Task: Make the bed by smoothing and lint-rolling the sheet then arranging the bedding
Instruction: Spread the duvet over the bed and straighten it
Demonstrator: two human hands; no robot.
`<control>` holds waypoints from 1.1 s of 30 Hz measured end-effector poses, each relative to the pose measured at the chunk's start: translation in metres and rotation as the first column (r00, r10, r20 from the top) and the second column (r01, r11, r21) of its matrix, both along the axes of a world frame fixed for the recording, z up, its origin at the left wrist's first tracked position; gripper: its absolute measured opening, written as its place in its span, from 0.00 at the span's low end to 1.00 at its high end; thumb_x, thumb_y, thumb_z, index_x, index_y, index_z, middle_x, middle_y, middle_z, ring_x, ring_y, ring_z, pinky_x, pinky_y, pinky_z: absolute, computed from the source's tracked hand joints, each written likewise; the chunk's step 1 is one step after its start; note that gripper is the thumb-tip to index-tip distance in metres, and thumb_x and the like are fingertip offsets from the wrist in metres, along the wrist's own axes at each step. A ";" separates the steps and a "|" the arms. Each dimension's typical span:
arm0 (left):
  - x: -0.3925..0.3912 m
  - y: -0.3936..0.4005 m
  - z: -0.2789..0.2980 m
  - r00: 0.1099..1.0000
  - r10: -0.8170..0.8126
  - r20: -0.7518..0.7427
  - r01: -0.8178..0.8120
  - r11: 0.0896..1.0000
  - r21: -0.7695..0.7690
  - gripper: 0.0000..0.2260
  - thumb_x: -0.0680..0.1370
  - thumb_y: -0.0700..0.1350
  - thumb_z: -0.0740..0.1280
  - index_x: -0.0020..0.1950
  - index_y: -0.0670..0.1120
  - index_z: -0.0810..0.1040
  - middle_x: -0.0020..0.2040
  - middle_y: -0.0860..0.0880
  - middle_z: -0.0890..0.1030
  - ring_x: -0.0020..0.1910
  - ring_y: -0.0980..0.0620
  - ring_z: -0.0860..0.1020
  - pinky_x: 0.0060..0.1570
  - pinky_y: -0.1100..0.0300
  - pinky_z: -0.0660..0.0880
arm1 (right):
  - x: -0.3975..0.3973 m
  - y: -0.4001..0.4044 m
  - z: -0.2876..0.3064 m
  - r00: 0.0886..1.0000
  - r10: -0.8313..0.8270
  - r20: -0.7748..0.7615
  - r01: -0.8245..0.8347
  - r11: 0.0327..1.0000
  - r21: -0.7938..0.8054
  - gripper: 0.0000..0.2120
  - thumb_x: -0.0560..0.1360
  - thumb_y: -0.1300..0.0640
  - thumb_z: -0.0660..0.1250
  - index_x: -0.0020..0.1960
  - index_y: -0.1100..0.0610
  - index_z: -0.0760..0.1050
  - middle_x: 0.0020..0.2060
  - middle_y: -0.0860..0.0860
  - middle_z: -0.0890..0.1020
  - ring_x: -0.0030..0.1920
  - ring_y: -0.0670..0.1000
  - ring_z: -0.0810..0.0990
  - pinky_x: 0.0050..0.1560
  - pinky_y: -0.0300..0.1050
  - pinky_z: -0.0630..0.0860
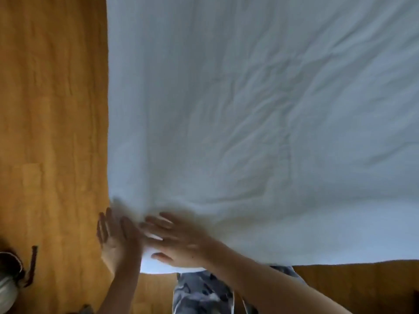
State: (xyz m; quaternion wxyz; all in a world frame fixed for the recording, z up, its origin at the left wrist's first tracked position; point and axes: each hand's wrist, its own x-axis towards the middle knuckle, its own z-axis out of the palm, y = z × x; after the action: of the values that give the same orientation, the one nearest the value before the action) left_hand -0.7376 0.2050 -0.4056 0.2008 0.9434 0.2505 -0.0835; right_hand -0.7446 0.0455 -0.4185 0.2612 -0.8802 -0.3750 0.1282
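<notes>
A white sheet (249, 109) covers the bed and fills most of the view, with fine wrinkles across its middle and right. Both hands are at its near left corner. My left hand (118, 239) is held flat against the corner's outer side, fingers straight and pointing up. My right hand (176, 239) lies palm down on top of the corner with fingers spread, pressing the fabric. Both hands are motion-blurred. No lint roller is in view.
Orange-brown wooden floor (52, 109) runs along the bed's left side and in front of it. A dark and grey object with a cord (13, 275) sits on the floor at the lower left. My patterned trousers (201, 293) show below the bed edge.
</notes>
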 end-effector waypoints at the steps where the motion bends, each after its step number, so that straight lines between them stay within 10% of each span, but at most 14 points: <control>1: 0.017 -0.015 0.005 0.998 -0.027 0.061 0.026 0.999 0.026 0.23 0.81 0.49 0.54 0.73 0.37 0.67 0.73 0.34 0.66 0.72 0.34 0.64 0.68 0.39 0.65 | 0.020 -0.019 0.004 0.996 -0.073 0.049 0.071 0.997 0.041 0.21 0.79 0.48 0.61 0.68 0.57 0.74 0.70 0.56 0.72 0.71 0.57 0.66 0.74 0.53 0.54; 8: 0.132 -0.149 -0.007 0.701 -0.663 0.264 0.655 0.744 0.132 0.23 0.82 0.50 0.55 0.75 0.43 0.65 0.76 0.34 0.60 0.75 0.35 0.59 0.73 0.42 0.57 | 0.191 -0.234 0.019 0.693 -0.652 0.308 0.720 0.648 -0.249 0.29 0.80 0.41 0.52 0.76 0.55 0.61 0.76 0.59 0.60 0.75 0.63 0.57 0.73 0.62 0.53; 21: -0.012 -0.167 -0.028 -0.095 -0.991 0.098 0.994 -0.089 0.062 0.36 0.78 0.62 0.59 0.78 0.41 0.59 0.78 0.38 0.54 0.78 0.39 0.51 0.75 0.41 0.53 | -0.059 -0.226 -0.006 0.937 -0.345 0.049 0.334 0.849 -0.409 0.35 0.79 0.39 0.57 0.77 0.61 0.58 0.77 0.57 0.57 0.78 0.59 0.51 0.74 0.62 0.55; 23: 0.003 -0.172 -0.018 -0.047 -0.979 0.198 0.998 -0.054 -0.032 0.34 0.78 0.61 0.59 0.76 0.41 0.61 0.77 0.36 0.59 0.75 0.38 0.60 0.71 0.42 0.61 | -0.056 -0.235 0.002 0.952 -0.298 0.071 0.305 0.897 -0.320 0.32 0.79 0.40 0.59 0.74 0.61 0.65 0.75 0.58 0.62 0.76 0.60 0.58 0.73 0.61 0.57; 28: 0.109 -0.246 -0.008 0.345 -0.865 0.365 0.907 0.408 0.109 0.24 0.81 0.54 0.58 0.72 0.40 0.66 0.72 0.33 0.66 0.71 0.36 0.66 0.70 0.46 0.63 | 0.055 -0.320 0.020 0.782 -0.505 0.366 0.585 0.798 -0.148 0.22 0.80 0.47 0.58 0.70 0.57 0.68 0.70 0.61 0.70 0.70 0.62 0.69 0.71 0.58 0.61; 33: 0.207 -0.404 -0.022 0.349 -0.917 0.194 0.905 0.384 0.185 0.29 0.81 0.59 0.54 0.78 0.46 0.57 0.78 0.36 0.52 0.77 0.36 0.53 0.75 0.44 0.51 | 0.179 -0.472 0.008 0.753 -0.583 0.306 0.653 0.605 -0.455 0.31 0.80 0.39 0.49 0.79 0.51 0.52 0.78 0.56 0.53 0.77 0.59 0.51 0.76 0.56 0.46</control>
State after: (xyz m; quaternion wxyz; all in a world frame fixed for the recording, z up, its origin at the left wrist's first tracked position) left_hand -0.5310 -0.1995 -0.4271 0.1306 0.9292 -0.3424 -0.0483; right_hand -0.5660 -0.4263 -0.4109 0.0087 -0.9972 -0.0114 0.0732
